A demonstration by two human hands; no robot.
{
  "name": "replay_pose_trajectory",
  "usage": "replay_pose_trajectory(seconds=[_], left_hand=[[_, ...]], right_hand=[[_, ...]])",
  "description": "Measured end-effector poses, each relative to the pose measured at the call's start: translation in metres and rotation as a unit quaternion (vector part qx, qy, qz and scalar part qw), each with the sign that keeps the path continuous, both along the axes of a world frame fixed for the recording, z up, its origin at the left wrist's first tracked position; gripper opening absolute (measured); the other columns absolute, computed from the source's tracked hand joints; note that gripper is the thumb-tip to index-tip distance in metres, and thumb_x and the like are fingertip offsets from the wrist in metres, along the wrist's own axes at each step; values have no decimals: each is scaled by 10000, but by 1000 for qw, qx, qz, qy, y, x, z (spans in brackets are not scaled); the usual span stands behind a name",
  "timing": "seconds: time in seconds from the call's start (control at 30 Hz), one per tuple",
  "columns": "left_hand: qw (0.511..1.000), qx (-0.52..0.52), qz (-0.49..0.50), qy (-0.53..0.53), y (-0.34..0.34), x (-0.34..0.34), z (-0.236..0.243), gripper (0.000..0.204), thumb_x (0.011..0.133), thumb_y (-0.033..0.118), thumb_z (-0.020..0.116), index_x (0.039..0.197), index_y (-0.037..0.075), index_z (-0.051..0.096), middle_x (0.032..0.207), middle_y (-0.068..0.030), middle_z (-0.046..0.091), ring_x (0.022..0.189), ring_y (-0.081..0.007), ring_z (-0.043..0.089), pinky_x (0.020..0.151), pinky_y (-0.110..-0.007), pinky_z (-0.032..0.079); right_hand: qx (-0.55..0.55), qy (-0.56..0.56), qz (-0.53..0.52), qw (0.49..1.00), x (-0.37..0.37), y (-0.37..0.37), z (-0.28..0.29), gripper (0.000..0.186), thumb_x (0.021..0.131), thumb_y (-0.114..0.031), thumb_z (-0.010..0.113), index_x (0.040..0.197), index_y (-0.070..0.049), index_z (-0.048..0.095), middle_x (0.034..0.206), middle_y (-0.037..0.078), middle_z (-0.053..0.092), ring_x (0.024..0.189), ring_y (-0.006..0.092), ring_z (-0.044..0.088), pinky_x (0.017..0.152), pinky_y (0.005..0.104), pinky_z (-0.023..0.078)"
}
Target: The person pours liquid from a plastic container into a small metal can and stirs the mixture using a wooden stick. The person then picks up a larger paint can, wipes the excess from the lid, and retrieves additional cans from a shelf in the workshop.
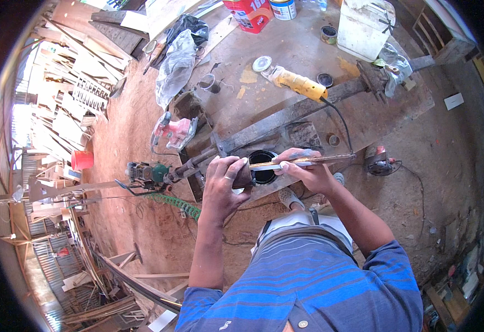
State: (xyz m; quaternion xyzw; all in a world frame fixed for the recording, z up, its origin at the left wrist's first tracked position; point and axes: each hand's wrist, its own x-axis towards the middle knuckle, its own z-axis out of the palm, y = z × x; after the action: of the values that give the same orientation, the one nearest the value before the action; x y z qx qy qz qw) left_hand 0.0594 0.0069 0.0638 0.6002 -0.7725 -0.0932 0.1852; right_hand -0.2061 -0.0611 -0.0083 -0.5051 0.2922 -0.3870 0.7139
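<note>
My left hand [221, 181] is closed around a small dark block-like piece [243, 177], its fingers over the top and the thumb underneath. My right hand [309, 172] pinches a long thin stick [335, 158], which lies almost level. Its left end, pale and yellowish, meets or nearly meets the dark piece; I cannot tell whether they touch. Whether the stick is a brush seen edge-on is unclear. Below and between both hands stands an open round can [263, 177] with a black inside, partly hidden by the stick and the fingers.
A yellow angle grinder [297, 83] lies on the stained worktable [236, 113], beyond a long metal bar [297, 116]. A red sander [176, 131] stands at its left. Red tin [248, 15], white jerrycan [365, 30] and plastic sheeting [174, 69] sit farther back. Cables and a green coiled hose [175, 205] cross the floor.
</note>
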Motion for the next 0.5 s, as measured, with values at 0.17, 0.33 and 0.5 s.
replay_pose_trajectory(seconds=[0.17, 0.33, 0.5], left_hand=[[1000, -2, 8, 7, 2, 0, -3, 774, 637, 168, 962, 1359, 125, 685, 1332, -116, 679, 1285, -397, 617, 1177, -533, 488], [1000, -7, 13, 21, 5, 1, -4, 780, 629, 156, 963, 1355, 121, 681, 1332, -115, 685, 1289, -396, 618, 1160, -524, 499], [1000, -3, 16, 26, 6, 3, -5, 793, 622, 148, 964, 1360, 120, 677, 1335, -112, 686, 1291, -394, 620, 1168, -525, 492]], right_hand=[[-28, 15, 8, 999, 1, -1, 6, 207, 1083, -104, 698, 1215, 42, 763, 1077, 124, 800, 1007, 176, 777, 910, 344, 637], [-48, 26, 17, 998, 0, -3, 6, 198, 1071, -88, 704, 1203, 49, 761, 1065, 125, 794, 1000, 177, 774, 905, 341, 630], [-65, 30, 13, 997, 0, -3, 9, 186, 1053, -70, 710, 1184, 52, 761, 1059, 125, 784, 986, 177, 764, 890, 350, 622]])
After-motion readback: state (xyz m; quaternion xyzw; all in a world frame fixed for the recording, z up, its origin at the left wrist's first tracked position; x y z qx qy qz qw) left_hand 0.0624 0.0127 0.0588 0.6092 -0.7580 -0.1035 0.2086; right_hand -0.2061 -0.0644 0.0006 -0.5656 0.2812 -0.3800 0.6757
